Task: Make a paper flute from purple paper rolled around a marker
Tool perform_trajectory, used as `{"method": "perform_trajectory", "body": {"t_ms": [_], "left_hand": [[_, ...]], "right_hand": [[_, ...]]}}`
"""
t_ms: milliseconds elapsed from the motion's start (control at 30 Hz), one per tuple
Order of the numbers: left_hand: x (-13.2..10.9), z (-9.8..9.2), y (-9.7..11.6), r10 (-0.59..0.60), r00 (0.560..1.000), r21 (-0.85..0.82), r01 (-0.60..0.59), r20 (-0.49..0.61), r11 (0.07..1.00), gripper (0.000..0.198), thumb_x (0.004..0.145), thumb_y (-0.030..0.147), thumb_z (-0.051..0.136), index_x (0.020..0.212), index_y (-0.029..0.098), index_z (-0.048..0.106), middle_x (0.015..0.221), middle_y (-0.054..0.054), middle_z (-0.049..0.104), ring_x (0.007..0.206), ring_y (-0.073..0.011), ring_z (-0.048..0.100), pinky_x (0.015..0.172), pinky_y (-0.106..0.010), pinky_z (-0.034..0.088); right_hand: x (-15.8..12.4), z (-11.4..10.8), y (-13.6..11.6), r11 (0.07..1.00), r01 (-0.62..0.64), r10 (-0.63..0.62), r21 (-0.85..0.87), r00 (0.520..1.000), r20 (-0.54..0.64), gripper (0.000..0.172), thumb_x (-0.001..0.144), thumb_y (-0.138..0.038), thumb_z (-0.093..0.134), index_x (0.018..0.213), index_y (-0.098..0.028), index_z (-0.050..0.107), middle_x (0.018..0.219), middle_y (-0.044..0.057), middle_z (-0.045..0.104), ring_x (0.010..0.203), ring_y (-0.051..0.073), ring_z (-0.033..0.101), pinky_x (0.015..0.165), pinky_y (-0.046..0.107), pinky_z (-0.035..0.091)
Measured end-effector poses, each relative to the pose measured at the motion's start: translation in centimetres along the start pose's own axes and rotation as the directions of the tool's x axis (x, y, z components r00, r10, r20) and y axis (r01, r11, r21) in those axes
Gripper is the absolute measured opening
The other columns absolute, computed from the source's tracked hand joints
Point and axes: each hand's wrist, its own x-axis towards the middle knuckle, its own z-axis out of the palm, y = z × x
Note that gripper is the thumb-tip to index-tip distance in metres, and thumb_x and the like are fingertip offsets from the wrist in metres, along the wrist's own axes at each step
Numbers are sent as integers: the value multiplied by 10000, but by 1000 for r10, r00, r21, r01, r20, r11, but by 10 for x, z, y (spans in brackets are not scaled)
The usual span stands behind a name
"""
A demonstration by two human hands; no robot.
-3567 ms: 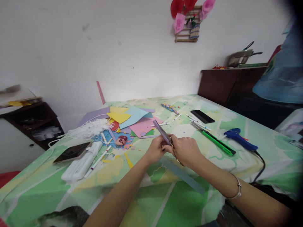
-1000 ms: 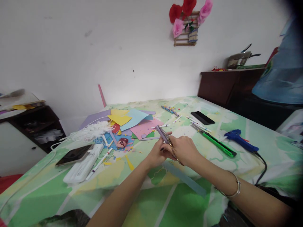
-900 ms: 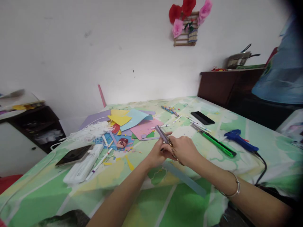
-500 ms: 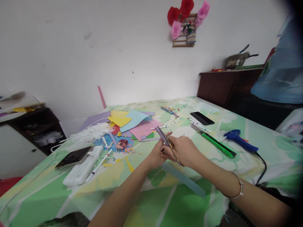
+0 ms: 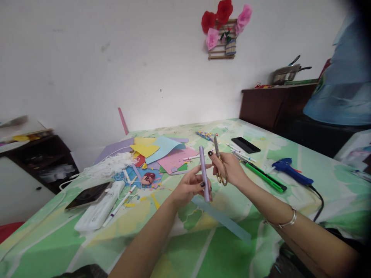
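Observation:
A slim purple paper tube [image 5: 203, 172] stands nearly upright in my left hand [image 5: 188, 186], gripped between thumb and fingers. My right hand [image 5: 231, 168], just to the right of it, is closed on a pair of scissors [image 5: 216, 144] with gold-coloured handles, blades pointing up and away from me. The scissors and the tube are apart, with a small gap between them. Beneath my hands a pale blue paper strip [image 5: 224, 220] lies slantwise on the patterned tablecloth [image 5: 199, 247].
Coloured paper sheets [image 5: 162, 148], tangled white string [image 5: 111, 166] and a white power strip [image 5: 98, 210] lie to the left. On the right are a green utility knife [image 5: 265, 175], a blue glue gun [image 5: 292, 172] and a black phone [image 5: 245, 144]. Several white pens are scattered about.
My hands have drawn apart. The scissors, earlier against the purple tube, are now raised to its right, and the tube stands more upright in my left hand.

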Motion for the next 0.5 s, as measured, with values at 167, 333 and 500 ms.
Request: {"method": "perform_trajectory", "body": {"t_ms": [167,333,500], "left_hand": [[-2,-1,6,-65,997,-148,72,48,986,420,757,180,546,1173,129,537,726,-10,492,471,-123,556,398,-241,435],[0,-2,6,-138,990,-134,132,-37,982,357,800,184,424,1134,131,539,650,32,408,364,-47,381,342,-186,296],[7,-4,6,-155,962,154,192,-223,969,250,876,295,427,1054,152,529,577,66,360,384,-44,349,383,-170,276]], "right_hand": [[22,9,11,735,-203,179,647,978,104,453,754,-557,536,560,-149,565,359,9,497,306,111,417,346,232,275],[36,20,19,532,-156,222,832,974,41,314,716,-387,579,518,-145,553,369,-6,475,341,90,411,359,221,272],[39,26,24,510,-147,216,848,976,39,258,693,-348,565,567,-125,598,384,-13,465,363,87,397,383,224,273]]}}
